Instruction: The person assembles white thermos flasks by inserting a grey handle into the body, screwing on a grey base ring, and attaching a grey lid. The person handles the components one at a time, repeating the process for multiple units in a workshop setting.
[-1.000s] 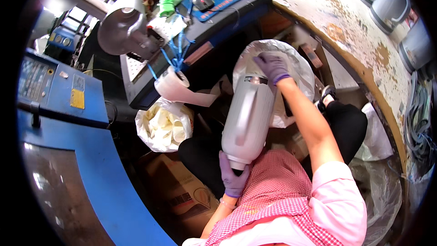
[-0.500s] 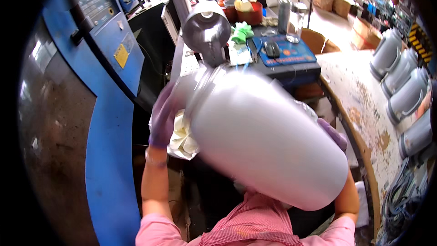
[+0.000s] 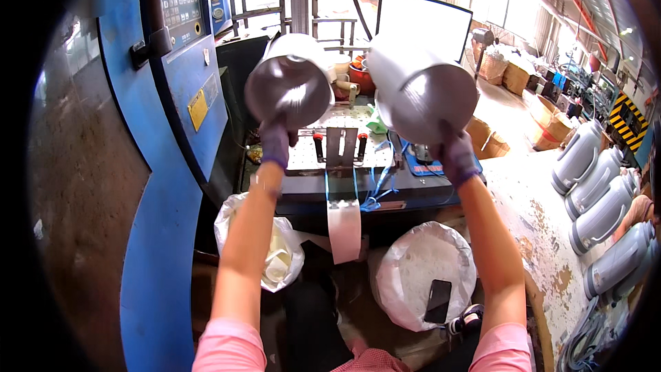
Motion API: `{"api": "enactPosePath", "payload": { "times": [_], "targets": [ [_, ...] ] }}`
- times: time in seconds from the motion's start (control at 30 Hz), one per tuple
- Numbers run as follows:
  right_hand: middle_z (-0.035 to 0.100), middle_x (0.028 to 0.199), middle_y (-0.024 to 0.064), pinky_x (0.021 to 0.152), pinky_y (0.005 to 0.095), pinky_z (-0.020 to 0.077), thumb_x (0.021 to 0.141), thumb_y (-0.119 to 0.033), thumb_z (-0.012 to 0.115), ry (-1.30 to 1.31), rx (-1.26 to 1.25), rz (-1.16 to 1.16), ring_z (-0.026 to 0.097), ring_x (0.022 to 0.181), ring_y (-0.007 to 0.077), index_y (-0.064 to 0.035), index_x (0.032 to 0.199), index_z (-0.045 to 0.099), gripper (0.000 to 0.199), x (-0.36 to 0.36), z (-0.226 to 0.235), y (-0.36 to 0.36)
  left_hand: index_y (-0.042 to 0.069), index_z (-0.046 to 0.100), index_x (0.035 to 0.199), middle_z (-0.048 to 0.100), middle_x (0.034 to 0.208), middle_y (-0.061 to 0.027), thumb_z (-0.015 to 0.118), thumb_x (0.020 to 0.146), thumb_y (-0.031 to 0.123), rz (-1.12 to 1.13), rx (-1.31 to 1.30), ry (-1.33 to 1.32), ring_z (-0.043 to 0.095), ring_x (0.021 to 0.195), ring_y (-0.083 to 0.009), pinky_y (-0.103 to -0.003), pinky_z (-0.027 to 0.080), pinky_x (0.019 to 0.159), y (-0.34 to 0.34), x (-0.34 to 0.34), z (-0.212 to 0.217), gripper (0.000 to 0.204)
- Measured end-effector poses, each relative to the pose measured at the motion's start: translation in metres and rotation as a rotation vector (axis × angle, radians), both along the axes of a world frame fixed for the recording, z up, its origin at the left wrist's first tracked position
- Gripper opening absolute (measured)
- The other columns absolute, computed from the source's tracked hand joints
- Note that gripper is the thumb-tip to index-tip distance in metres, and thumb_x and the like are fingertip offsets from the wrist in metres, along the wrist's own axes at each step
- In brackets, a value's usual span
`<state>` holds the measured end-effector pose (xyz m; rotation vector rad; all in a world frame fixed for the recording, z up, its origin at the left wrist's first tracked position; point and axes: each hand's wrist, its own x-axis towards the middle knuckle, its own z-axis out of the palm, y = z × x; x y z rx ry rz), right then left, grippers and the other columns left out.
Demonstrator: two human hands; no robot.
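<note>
**Two white shells raised over the desk**

Two gloved hands are lifting white cylindrical shells above the desk (image 3: 385, 186). The left hand (image 3: 277, 139) is gripping the left shell (image 3: 289, 86) from below, fingers closed on its rim. The right hand (image 3: 456, 155) is clasping the right shell (image 3: 421, 89) likewise. Grey flasks (image 3: 599, 200) are lying on the worn table (image 3: 530, 220) at right.
</note>
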<state>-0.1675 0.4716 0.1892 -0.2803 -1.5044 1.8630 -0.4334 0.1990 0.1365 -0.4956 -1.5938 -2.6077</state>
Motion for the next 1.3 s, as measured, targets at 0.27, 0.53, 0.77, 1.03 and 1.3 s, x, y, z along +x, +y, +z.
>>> {"api": "enactPosePath", "payload": {
  "times": [0.27, 0.53, 0.77, 1.03, 1.3],
  "targets": [
    [0.067, 0.083, 0.0125, 0.045, 0.0311, 0.0477, 0.095, -0.034, 0.056, -0.291, 0.17, -0.093, 0.069, 0.065, 0.02, 0.0035, 0.102, 0.064, 0.039, -0.172, -0.028, -0.032, 0.001, 0.064, 0.115, 0.067, 0.103, -0.015, 0.075, 0.084, 0.023, 0.41, -0.155, 0.187, 0.065, 0.089, -0.0337, -0.045, 0.053, 0.082, -0.181, 0.205, -0.101, 0.039],
    [0.058, 0.132, 0.0276, 0.103, 0.0463, 0.0432, 0.091, -0.041, 0.056, -0.57, 0.718, -0.213, 0.055, 0.122, 0.0437, -0.0006, 0.135, 0.053, 0.06, -0.145, -0.038, -0.048, 0.002, 0.067, 0.108, 0.068, 0.104, -0.0166, 0.076, 0.077, 0.015, 0.753, -1.349, 0.708, 0.066, 0.095, -0.036, -0.047, 0.054, 0.084, -0.268, 0.311, -0.144, 0.035],
    [0.052, 0.133, 0.0232, 0.106, 0.0468, 0.0401, 0.094, -0.035, 0.064, 0.162, 1.002, -0.502, 0.05, 0.124, 0.0375, 0.0013, 0.143, 0.042, 0.065, -0.045, -0.036, -0.114, 0.0, 0.053, 0.127, 0.058, 0.124, -0.0192, 0.077, 0.081, 0.016, 0.536, -1.228, 0.551, 0.056, 0.115, -0.035, -0.044, 0.045, 0.098, -0.269, 0.346, -0.132, 0.055],
    [0.032, 0.158, 0.0118, 0.118, 0.039, 0.0254, 0.073, -0.051, 0.082, 0.087, -0.077, 0.66, 0.031, 0.146, 0.0248, -0.0055, 0.159, 0.013, 0.119, 0.167, -0.114, -0.188, -0.001, 0.022, 0.156, 0.03, 0.157, -0.0217, 0.087, 0.075, 0.023, -0.919, -0.697, 0.349, 0.032, 0.146, -0.0282, -0.04, 0.027, 0.119, -0.221, 0.335, -0.077, 0.106],
    [0.037, 0.153, 0.0205, 0.118, 0.0371, 0.0289, 0.083, -0.035, 0.08, -0.271, 0.51, 0.563, 0.038, 0.142, 0.0295, -0.0027, 0.158, 0.021, 0.1, 0.31, -0.146, -0.203, -0.004, 0.034, 0.151, 0.048, 0.147, -0.0182, 0.091, 0.062, 0.047, -1.039, -0.215, 0.015, 0.051, 0.131, -0.0311, -0.045, 0.039, 0.111, -0.123, 0.317, -0.047, 0.117]
  ]
}}
